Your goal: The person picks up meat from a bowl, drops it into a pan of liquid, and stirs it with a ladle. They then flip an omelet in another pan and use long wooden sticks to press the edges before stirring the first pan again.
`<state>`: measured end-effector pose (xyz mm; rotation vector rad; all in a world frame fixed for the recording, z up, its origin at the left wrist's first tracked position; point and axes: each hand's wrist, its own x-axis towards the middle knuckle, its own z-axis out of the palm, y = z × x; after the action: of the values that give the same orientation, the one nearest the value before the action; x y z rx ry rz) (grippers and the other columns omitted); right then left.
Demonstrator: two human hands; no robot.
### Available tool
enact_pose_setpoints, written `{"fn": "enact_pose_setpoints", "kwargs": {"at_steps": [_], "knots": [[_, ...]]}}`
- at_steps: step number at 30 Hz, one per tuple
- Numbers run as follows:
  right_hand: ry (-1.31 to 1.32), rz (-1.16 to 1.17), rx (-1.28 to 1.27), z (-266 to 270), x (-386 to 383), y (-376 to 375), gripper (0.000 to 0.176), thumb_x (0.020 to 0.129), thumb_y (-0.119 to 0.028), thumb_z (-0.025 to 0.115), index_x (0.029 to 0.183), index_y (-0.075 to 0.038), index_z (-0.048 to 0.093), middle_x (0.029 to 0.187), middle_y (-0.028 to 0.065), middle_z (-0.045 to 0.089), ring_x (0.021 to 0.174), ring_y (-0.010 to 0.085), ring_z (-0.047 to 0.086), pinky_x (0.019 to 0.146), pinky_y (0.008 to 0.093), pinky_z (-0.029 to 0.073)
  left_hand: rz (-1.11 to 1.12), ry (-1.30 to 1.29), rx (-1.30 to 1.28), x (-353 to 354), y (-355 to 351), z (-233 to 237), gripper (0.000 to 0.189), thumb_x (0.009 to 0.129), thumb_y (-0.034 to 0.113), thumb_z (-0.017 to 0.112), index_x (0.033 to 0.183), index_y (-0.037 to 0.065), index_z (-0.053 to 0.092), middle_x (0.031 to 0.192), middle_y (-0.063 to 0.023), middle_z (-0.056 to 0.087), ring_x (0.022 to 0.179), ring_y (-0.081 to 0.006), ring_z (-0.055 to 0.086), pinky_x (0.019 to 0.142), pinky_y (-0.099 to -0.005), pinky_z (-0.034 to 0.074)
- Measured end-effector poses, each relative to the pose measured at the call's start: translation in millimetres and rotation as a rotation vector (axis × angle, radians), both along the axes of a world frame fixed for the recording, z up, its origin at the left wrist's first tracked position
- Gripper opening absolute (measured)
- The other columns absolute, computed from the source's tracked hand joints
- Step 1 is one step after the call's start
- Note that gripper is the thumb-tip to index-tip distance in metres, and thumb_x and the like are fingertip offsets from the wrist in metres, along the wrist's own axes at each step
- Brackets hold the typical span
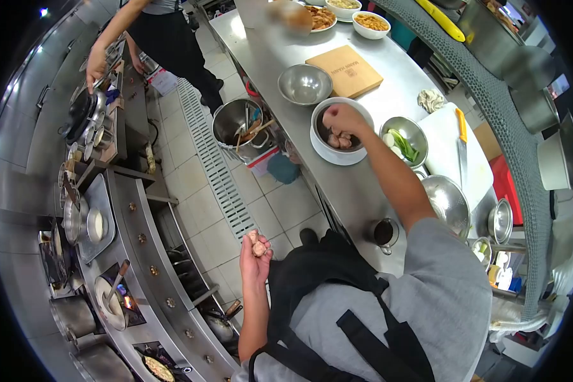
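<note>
One meat lump in hand, more in the bowl

By the stove, the left hand is closed round a meat lump above the floor. The right hand is curled into the white bowl on the bench, over the remaining lumps; its grip is hidden.

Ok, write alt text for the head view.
Right hand reaches into a white bowl of meat pieces on a steel counter, while the left hand holds one piece. Another person stands by the stove beyond.
</note>
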<state>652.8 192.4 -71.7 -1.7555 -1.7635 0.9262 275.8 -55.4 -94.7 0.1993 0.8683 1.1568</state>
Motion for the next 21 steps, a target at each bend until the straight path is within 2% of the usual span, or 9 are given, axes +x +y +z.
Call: {"fn": "enact_pose_setpoints", "kwargs": {"at_steps": [1,2,4,7,10,12,16,19,21], "knots": [[0.367,-0.053,-0.025,1.4,6.7,0.7,0.025,0.077,-0.017,0.056,0.096,-0.002,0.061,0.082,0.0081,0.065,0.075,0.02,0.062,0.07,0.0341,0.049,-0.001,0.001,0.0,-0.3,1.7,2.2,0.034,0.096,0.037,0.041,0.11,0.008,0.052,0.082,-0.0043,0.057,0.072,-0.0137,0.058,0.057,-0.0245,0.05],[0.367,-0.054,-0.023,2.4,14.1,-2.2,0.025,0.077,-0.017,0.056,0.096,-0.002,0.061,0.082,0.0081,0.065,0.075,0.02,0.062,0.07,0.0341,0.049,-0.008,-0.001,0.02,-0.8,4.0,3.9,0.034,0.096,0.037,0.041,0.11,0.008,0.052,0.083,-0.0044,0.057,0.072,-0.0136,0.058,0.057,-0.0244,0.05],[1.148,-0.194,-0.128,28.6,21.7,-19.4,0.024,0.078,-0.018,0.058,0.099,-0.006,0.059,0.087,0.0013,0.06,0.082,0.0132,0.057,0.067,0.0286,0.046,-0.017,-0.013,0.044,0.8,9.4,4.1,0.033,0.096,0.037,0.041,0.109,0.008,0.052,0.083,-0.0044,0.057,0.073,-0.0136,0.058,0.058,-0.0244,0.05],[1.369,-0.305,-0.043,58.4,1.5,-43.8,0.023,0.081,-0.02,0.06,0.1,-0.007,0.057,0.087,0.0001,0.057,0.082,0.009,0.053,0.069,0.0251,0.044,0.038,-0.008,0.044,-3.3,10.4,5.3,0.029,0.096,0.033,0.043,0.113,0.011,0.05,0.087,-0.0047,0.058,0.074,-0.0139,0.058,0.057,-0.0246,0.049],[1.068,-0.324,0.045,82.1,-53.3,-44.9,0.018,0.088,-0.027,0.058,0.082,-0.01,0.053,0.072,-0.002,0.052,0.058,0.0042,0.045,0.046,0.017,0.034,-0.002,0.045,0.055,-9.3,13.8,13.1,0.032,0.094,0.029,0.048,0.123,0.017,0.043,0.093,-0.0042,0.057,0.078,-0.0137,0.057,0.059,-0.0259,0.047],[0.938,-0.192,0.049,106.4,-123.8,-50.5,0.025,0.087,-0.026,0.061,0.07,-0.011,0.049,0.056,-0.0051,0.043,0.045,0.0035,0.034,0.039,0.0208,0.024,0.011,0.045,0.105,-19.9,16.7,22.1,0.038,0.093,0.029,0.05,0.128,0.019,0.039,0.096,-0.003,0.057,0.083,-0.0133,0.057,0.063,-0.0268,0.046],[0.6,0.428,0.04,120.7,-264.6,-86.1,0.017,0.083,-0.013,0.062,0.071,-0.005,0.054,0.062,-0.0009,0.051,0.054,0.0065,0.046,0.048,0.0213,0.035,0.211,0.091,0.113,-56.6,12.1,66.5,0.038,0.094,0.035,0.048,0.129,0.022,0.04,0.1,-0.0022,0.057,0.089,-0.0128,0.057,0.068,-0.028,0.044],[0.451,0.934,0.301,145.4,-367.3,-133.4,0.011,0.076,-0.009,0.066,0.081,-0.002,0.06,0.078,0.0082,0.057,0.068,0.0181,0.055,0.06,0.0275,0.043,0.269,-0.106,0.207,-102.6,-2.3,80.8,0.047,0.092,0.05,0.043,0.128,0.019,0.042,0.1,-0.0002,0.057,0.09,-0.0117,0.057,0.07,-0.0277,0.046],[0.356,1.208,0.386,167.5,-420.7,-158.8,0.019,0.073,-0.004,0.066,0.091,-0.002,0.061,0.089,0.0124,0.057,0.08,0.0239,0.057,0.068,0.0313,0.047,0.389,-0.333,0.314,-129.9,-7.5,94.5,0.055,0.093,0.054,0.034,0.124,0.011,0.046,0.108,-0.0038,0.057,0.098,-0.0196,0.057,0.081,-0.0358,0.047]]}}
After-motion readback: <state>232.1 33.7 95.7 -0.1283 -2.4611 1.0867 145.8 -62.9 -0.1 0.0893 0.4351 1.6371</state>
